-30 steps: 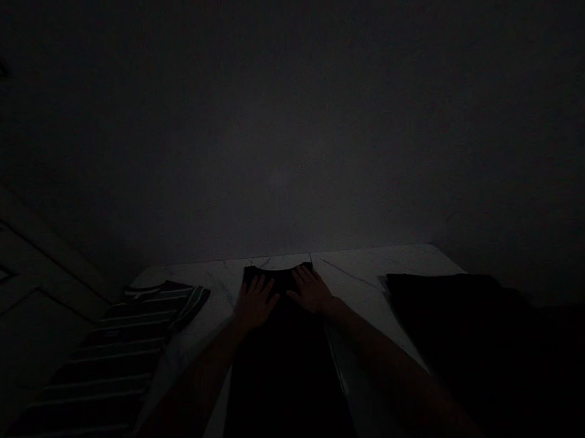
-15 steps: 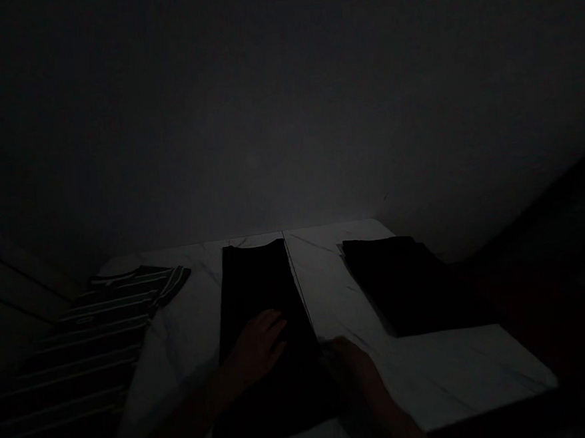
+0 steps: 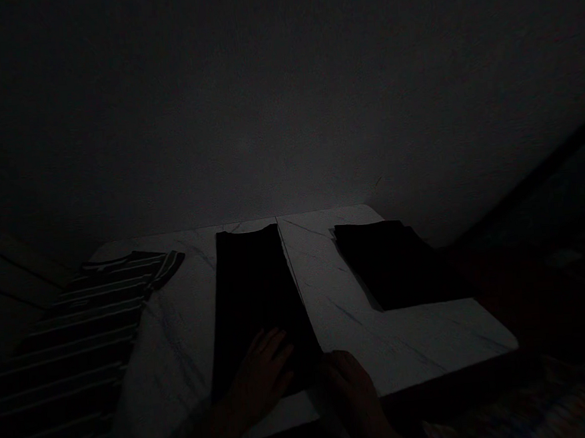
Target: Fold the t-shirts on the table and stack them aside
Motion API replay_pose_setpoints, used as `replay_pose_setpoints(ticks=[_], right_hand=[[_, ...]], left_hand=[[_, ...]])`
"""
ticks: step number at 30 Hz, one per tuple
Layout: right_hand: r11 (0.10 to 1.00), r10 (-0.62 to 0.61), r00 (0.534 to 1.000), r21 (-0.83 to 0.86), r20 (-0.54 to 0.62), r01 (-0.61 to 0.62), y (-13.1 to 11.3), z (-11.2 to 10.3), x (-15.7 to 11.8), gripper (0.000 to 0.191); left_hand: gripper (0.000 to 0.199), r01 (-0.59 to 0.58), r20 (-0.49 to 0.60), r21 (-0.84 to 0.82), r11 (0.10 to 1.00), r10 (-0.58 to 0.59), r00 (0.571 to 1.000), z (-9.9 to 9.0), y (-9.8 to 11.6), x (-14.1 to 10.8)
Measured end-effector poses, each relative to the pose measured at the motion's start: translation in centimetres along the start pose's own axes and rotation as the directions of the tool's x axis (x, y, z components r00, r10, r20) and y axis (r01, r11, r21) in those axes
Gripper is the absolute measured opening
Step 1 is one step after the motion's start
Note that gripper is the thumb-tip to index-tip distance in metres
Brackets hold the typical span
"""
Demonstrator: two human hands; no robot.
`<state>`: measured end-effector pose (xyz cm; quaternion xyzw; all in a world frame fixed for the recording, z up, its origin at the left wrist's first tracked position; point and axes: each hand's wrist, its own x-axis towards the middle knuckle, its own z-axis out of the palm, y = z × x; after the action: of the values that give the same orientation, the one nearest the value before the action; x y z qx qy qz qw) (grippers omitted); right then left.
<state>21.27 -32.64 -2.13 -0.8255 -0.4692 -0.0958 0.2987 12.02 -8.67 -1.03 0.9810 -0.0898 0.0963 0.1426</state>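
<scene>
The view is very dark. A long black folded cloth (image 3: 252, 288) lies lengthwise on the white marbled table (image 3: 326, 276). My left hand (image 3: 263, 368) rests on its near part, fingers spread and lying flat. At the cloth's near right corner is my right hand (image 3: 349, 382), its fingers bent together at the edge; whether fabric is between them is too dark to make out.
To the left lies a dark striped shirt (image 3: 98, 306). A folded black garment (image 3: 396, 265) sits on the table's right side. Behind the table rises a grey wall (image 3: 265, 114). Patterned fabric (image 3: 561, 407) shows at the bottom right.
The view has shifted, so the table's front edge shows more. My left hand has moved nearer along the black cloth, and the cloth's near end now looks shorter. My right hand remains at its right edge.
</scene>
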Motion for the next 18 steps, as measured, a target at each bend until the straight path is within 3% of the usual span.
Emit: replay_pose_setpoints(ticks=[3,5,10,13,15,18], right_hand=[[0.997,-0.080,0.995,-0.008,-0.054,0.080,0.3,0.0,-1.1,0.031],[0.996,-0.068,0.995,-0.060,-0.067,0.064,0.3,0.1,-1.5,0.031],[0.971,0.141,0.985,-0.181,-0.099,-0.158,-0.4,0.5,-0.7,0.040],[0.963,0.199,0.978,-0.171,-0.067,-0.207,-0.7,0.7,-0.5,0.030],[0.965,0.235,0.972,-0.113,-0.025,-0.236,-0.8,0.8,-0.6,0.033],[0.937,0.349,0.934,-0.032,0.082,-0.347,-1.3,0.4,-0.5,0.043]], left_hand=[[0.049,-0.005,-0.036,0.008,1.000,0.005,0.999,-0.1,0.1,-0.2],[0.051,-0.021,-0.032,0.009,1.000,0.021,0.999,-0.1,0.3,-0.2],[0.049,-0.062,-0.013,0.031,0.998,0.063,0.998,0.0,1.0,-0.8],[0.045,-0.078,-0.030,0.014,0.997,0.079,0.996,-0.4,0.9,-0.5],[0.040,-0.056,-0.055,-0.002,0.998,0.056,0.997,-1.4,-0.3,1.7],[0.034,-0.031,-0.101,0.013,0.999,0.032,0.994,-3.6,-4.4,8.9]])
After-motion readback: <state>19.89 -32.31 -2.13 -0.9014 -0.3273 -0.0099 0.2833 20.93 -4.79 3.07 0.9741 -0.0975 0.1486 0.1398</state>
